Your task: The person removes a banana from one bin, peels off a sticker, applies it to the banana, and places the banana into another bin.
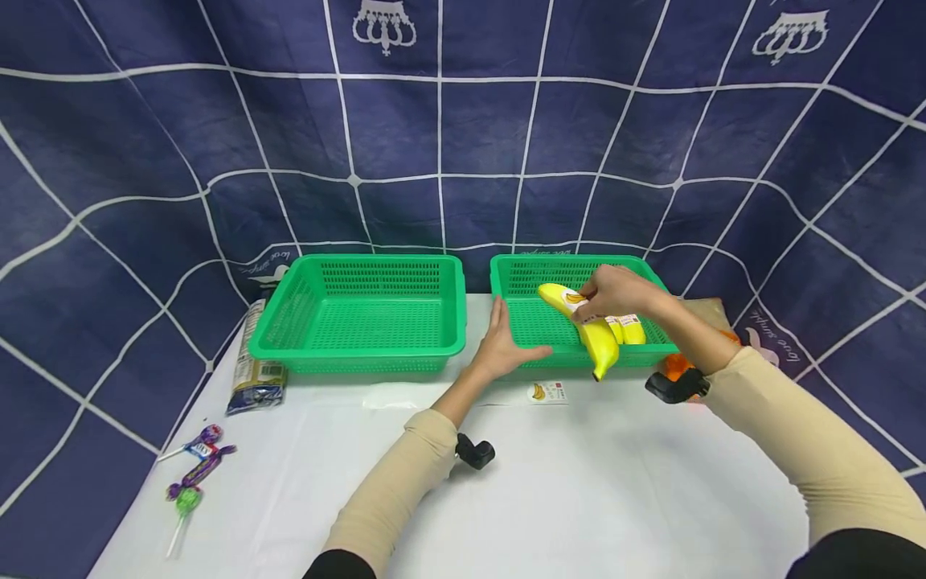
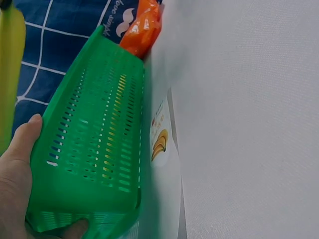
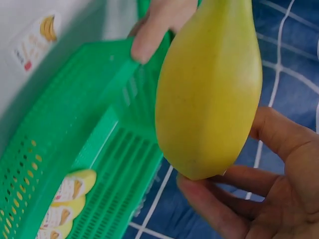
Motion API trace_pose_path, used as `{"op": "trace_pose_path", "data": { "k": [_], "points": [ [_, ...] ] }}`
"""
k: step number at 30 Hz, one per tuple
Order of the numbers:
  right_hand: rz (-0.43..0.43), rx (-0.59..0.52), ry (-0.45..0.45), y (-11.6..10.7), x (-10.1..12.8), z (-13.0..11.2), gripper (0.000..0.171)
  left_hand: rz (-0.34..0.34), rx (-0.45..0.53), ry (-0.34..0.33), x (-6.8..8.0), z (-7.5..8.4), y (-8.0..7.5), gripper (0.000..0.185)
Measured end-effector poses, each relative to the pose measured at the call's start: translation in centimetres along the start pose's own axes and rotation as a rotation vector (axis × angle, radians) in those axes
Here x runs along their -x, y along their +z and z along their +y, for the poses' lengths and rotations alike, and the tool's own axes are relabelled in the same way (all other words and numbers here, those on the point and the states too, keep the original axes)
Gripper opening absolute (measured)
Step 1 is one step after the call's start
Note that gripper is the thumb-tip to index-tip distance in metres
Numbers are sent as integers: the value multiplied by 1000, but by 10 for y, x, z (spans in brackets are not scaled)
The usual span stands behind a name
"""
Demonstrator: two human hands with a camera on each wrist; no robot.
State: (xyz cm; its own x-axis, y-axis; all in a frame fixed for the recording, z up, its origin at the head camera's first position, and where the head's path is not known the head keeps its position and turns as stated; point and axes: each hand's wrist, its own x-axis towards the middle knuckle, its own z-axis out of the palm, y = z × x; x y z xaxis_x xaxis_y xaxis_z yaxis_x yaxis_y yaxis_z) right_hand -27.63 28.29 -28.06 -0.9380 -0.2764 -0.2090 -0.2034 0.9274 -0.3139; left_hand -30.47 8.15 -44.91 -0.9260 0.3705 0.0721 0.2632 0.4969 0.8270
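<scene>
My right hand (image 1: 615, 293) grips a yellow banana (image 1: 596, 338) and holds it over the front part of the right green basket (image 1: 521, 277). Up close, the banana (image 3: 209, 89) fills the right wrist view, with my fingers (image 3: 269, 199) curled under it. Two or three labelled bananas (image 1: 628, 330) lie inside this basket, also visible as bananas (image 3: 65, 204) on its mesh floor. My left hand (image 1: 502, 342) rests flat against the basket's front left corner, with the thumb along the front wall. In the left wrist view my thumb (image 2: 22, 144) lies on the basket's wall (image 2: 94, 149).
A second green basket (image 1: 354, 265) stands to the left with nothing in it. A small banana card (image 1: 547, 392) lies on the white table before the right basket. An orange packet (image 1: 676, 366) sits at its right. A foil bag (image 1: 253, 362) and lollipops (image 1: 191, 470) lie far left.
</scene>
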Motion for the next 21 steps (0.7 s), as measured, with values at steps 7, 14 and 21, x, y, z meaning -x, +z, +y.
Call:
{"op": "trace_pose_path", "data": {
  "k": [7,14,21],
  "points": [
    [-54,0,-23,-5,-40,19,29,-18,-3,-14,1,3,-2,129],
    [-126,3,18,-2,-79,38,26,-20,2,-19,1,1,-2,128],
    [-184,-24,89,2,-107,56,34,-23,5,-16,0,0,-2,128]
  ]
}}
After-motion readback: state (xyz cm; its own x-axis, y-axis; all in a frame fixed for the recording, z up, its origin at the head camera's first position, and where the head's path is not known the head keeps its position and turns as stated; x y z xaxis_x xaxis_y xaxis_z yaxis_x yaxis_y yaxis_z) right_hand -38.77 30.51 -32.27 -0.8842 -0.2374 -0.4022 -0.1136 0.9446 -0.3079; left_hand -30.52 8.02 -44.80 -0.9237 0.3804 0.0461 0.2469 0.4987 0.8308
